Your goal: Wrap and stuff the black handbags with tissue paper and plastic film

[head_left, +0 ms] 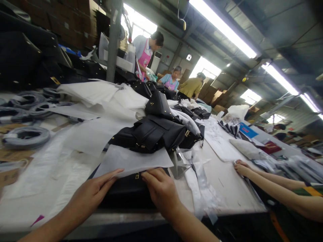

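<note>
A black handbag (126, 195) with a small gold clasp lies at the table's front edge, right before me. A thin white paper sheet (133, 159) covers its upper part. My left hand (97, 186) lies at the sheet's left lower edge, fingers stretched out and together. On the other side of the clasp, my right hand (161, 188) has its fingers curled at the sheet's lower edge, against the bag; the exact grip is partly hidden. Just behind lies another black handbag (151, 132) with gold fittings.
Coiled straps in wrapping (26, 137) and white paper sheets (88, 90) are on the left. Clear plastic wrapping (202, 188) lies right of the bag. A co-worker's hands (242, 168) are at the table's right edge; other people stand farther back. A post (113, 43) rises behind.
</note>
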Available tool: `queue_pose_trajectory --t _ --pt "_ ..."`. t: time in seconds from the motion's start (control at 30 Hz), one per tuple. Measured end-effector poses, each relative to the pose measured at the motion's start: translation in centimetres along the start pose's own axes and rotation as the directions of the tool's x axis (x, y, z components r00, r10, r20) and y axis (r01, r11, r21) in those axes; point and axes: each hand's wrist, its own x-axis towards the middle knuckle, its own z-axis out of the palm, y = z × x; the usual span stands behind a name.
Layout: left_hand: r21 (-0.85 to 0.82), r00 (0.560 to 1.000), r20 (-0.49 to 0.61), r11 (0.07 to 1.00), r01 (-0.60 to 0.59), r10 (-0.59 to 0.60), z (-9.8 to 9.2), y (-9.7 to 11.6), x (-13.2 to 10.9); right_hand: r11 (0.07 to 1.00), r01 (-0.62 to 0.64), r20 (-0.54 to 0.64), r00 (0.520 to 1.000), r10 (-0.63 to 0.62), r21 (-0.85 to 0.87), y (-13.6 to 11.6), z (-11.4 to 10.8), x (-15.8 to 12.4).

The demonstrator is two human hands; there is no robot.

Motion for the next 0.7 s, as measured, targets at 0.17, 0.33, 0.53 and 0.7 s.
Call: queue_pose_trajectory --t 0.17,0.33,0.53,0.7 --pt "-0.067 0.994 -0.093 0.996 0.055 -0.061 -0.1 0.4 0.3 0.978 -0.192 0.251 0.946 0.207 -0.081 -0.1 1.0 1.9" --pt "-0.037 0.993 -0.115 0.999 0.032 -0.036 0.1 0.6 0.0 0.970 -0.206 0.516 0.822 0.242 -0.128 0.1 1.1 5.0" --pt "0.026 0.984 -0.176 1.000 -0.018 0.022 0.8 -0.1 -0.3 0.959 -0.234 0.606 0.743 0.283 -0.162 0.1 1.7 6.6" --pt "0.094 0.984 -0.172 0.995 -0.022 0.038 1.3 -0.4 -0.7 0.940 -0.278 0.635 0.694 0.338 -0.197 -0.1 3.0 7.0"
